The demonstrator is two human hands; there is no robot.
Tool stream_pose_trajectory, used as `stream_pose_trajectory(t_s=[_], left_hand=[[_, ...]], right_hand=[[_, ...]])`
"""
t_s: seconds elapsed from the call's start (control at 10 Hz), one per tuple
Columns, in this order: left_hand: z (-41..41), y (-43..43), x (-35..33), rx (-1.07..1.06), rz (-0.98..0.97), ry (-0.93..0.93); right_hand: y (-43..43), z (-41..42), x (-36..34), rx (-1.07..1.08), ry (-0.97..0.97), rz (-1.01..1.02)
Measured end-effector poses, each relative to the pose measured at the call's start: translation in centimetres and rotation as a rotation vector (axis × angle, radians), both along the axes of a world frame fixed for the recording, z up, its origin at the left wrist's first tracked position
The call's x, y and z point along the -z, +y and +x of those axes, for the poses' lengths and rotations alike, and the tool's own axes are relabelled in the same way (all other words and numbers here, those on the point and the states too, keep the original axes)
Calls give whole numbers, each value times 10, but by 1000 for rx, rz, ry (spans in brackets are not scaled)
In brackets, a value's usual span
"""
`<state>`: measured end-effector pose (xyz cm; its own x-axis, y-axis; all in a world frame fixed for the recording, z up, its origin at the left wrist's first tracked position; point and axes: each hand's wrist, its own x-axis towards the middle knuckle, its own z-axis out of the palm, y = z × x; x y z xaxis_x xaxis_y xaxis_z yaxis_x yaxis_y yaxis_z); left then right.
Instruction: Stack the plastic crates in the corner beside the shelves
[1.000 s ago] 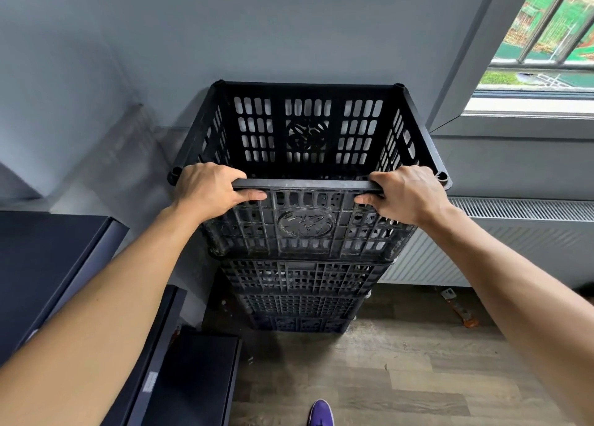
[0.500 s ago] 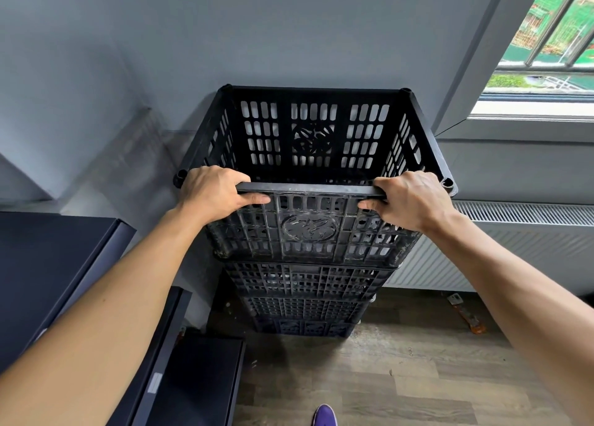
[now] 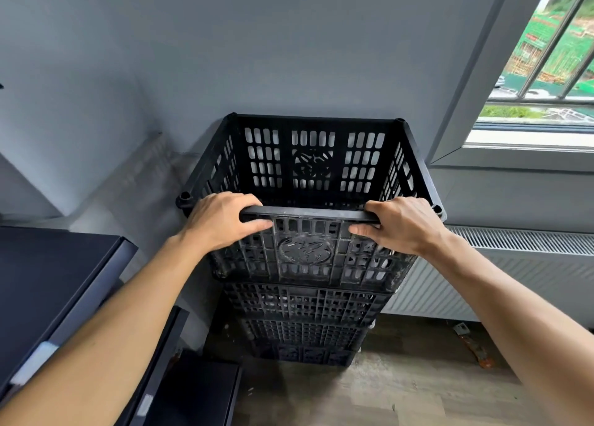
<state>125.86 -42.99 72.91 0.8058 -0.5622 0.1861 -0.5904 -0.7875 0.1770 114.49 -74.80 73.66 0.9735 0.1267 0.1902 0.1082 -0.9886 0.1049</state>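
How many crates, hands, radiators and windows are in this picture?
Black plastic crates: 4, in one stack
Hands: 2, left hand and right hand, each gripping the top crate by its near rim
White radiator: 1
Window: 1
Total: 8

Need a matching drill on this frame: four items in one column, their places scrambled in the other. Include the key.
Items
1. top crate
2. left hand
3. radiator
4. dark shelves

Places
a. lower left of the view
b. grips the near rim, left end
c. right of the lower crates, below the window
d. topmost, above the lower crates

Pairs: 1-d, 2-b, 3-c, 4-a
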Motion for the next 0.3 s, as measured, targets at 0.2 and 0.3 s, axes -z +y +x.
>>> stream_pose_trajectory(t_s=[0.2, 0.3], left_hand=[[-19, -6, -7, 19, -165, 60], [-29, -12, -15, 56, -262, 36]], right_hand=[[-10, -9, -8, -60, -39, 38], [-10, -18, -16, -76, -38, 53]])
